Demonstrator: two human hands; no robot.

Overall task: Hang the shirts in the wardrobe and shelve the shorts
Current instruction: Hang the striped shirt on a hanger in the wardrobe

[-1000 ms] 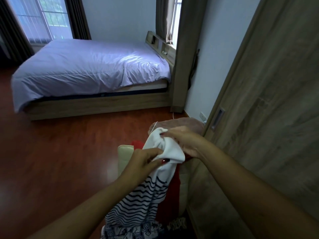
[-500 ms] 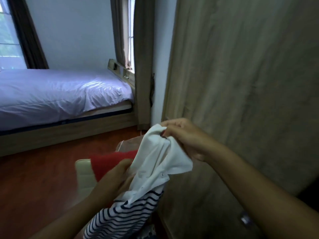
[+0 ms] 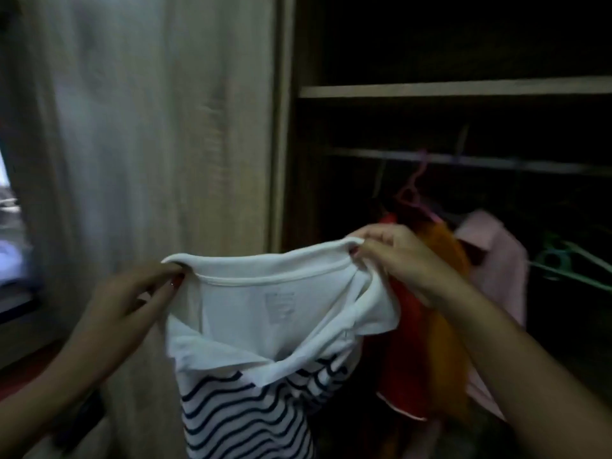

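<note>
A white polo shirt with navy stripes (image 3: 251, 329) hangs between my hands, its collar stretched wide open. My left hand (image 3: 132, 303) pinches the collar's left end and my right hand (image 3: 397, 260) pinches the right end. Behind the shirt stands the open wardrobe, dark inside, with a hanging rail (image 3: 463, 160) across it. On the rail hang a red shirt (image 3: 404, 342), an orange one (image 3: 443, 309) and a pink one (image 3: 496, 260). An empty green hanger (image 3: 569, 263) hangs at the far right. A pink hanger hook (image 3: 414, 183) holds the orange garment.
The wardrobe's sliding wooden door (image 3: 165, 144) fills the left half of the view. A wooden shelf (image 3: 447, 89) runs above the rail. A strip of the room and the red floor (image 3: 20, 369) shows at the far left.
My view has swung right from the bed and floor to the open wardrobe. My hands have lifted the striped shirt and pulled its collar wide apart.
</note>
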